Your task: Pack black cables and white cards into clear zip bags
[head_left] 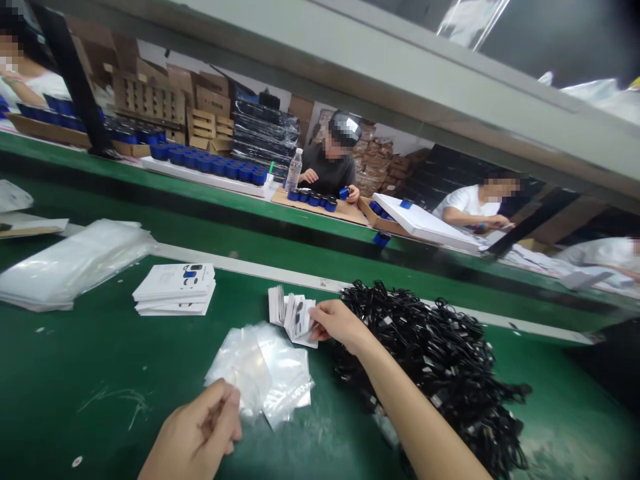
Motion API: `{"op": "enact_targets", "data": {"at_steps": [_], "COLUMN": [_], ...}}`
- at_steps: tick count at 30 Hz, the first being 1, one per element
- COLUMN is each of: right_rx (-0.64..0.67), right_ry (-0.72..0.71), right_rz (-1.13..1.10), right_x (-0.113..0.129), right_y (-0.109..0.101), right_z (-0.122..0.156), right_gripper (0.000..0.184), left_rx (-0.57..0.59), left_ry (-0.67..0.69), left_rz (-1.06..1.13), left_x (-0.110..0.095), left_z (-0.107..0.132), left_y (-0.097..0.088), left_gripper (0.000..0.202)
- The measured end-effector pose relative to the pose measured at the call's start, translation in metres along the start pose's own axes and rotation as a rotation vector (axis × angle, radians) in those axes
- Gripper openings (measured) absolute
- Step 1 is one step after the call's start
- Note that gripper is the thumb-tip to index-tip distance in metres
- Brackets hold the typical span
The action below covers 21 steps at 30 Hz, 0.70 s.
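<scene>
Grasping a fanned bunch of white printed cards (295, 319) with the right hand (340, 323), just beside a tangled heap of thin black cables (430, 353), left hand (197, 430) pinched near a pile of clear plastic zip bags (265, 373), any held item unclear, all on a green work table (100, 387)

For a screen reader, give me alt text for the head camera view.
A person's right hand holds a fanned stack of white printed cards on a green workbench, beside a tangled heap of black cables. The left hand hovers near clear zip bags. Across the bench, a seated co-worker handles blue-capped items.
</scene>
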State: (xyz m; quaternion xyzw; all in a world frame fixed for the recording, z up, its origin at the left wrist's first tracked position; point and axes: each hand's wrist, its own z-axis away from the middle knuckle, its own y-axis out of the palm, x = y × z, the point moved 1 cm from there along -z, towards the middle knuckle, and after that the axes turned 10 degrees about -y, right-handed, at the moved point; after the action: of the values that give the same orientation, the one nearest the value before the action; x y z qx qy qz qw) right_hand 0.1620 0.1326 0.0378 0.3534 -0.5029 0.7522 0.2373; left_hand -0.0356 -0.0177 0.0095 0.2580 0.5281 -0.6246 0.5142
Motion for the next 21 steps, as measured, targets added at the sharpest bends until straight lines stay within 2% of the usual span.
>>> {"op": "enact_targets", "data": {"at_steps": [3,5,7,9,11,13,15,17,19,21], "right_rx": [-0.149,-0.227,-0.238,-0.175,-0.152,-0.198,-0.258,-0.317,-0.368,-0.372], "right_ry": [-0.105,-0.179,-0.339,-0.522,-0.671,-0.746,-0.74,-0.648,-0.511,-0.375], "right_rz": [0.133,0.218,0.327,0.385,0.409,0.377,0.242,-0.018,-0.305,-0.519], "right_x": [0.01,0.018,0.026,0.029,0.029,0.025,0.018,0.009,0.001,-0.005], "right_y": [-0.005,0.0,0.012,0.03,0.048,0.062,0.071,0.078,0.09,0.111], "right_z": [0.033,0.064,0.092,0.11,0.116,0.116,0.114,0.115,0.118,0.122], "right_gripper": [0.027,0.025,0.024,0.019,0.018,0.019,0.018,0.016,0.038,0.04], "left_rx": [-0.044,-0.104,-0.14,-0.168,-0.216,-0.279,-0.327,-0.373,-0.424,-0.465], "left_ry": [-0.019,-0.005,0.023,0.096,0.203,0.276,0.288,0.286,0.289,0.296], "left_rz": [0.079,0.097,0.081,0.033,-0.04,-0.105,-0.131,-0.134,-0.138,-0.141], "left_x": [-0.006,-0.007,-0.007,-0.008,-0.011,-0.014,-0.017,-0.019,-0.021,-0.024], "left_z": [-0.006,-0.012,-0.018,-0.021,-0.021,-0.02,-0.02,-0.02,-0.02,-0.02], "left_y": [-0.007,-0.01,-0.011,-0.008,-0.002,0.005,0.009,0.009,0.008,0.007], "left_gripper": [0.036,0.036,0.037,0.037,0.034,0.034,0.035,0.035,0.032,0.03]}}
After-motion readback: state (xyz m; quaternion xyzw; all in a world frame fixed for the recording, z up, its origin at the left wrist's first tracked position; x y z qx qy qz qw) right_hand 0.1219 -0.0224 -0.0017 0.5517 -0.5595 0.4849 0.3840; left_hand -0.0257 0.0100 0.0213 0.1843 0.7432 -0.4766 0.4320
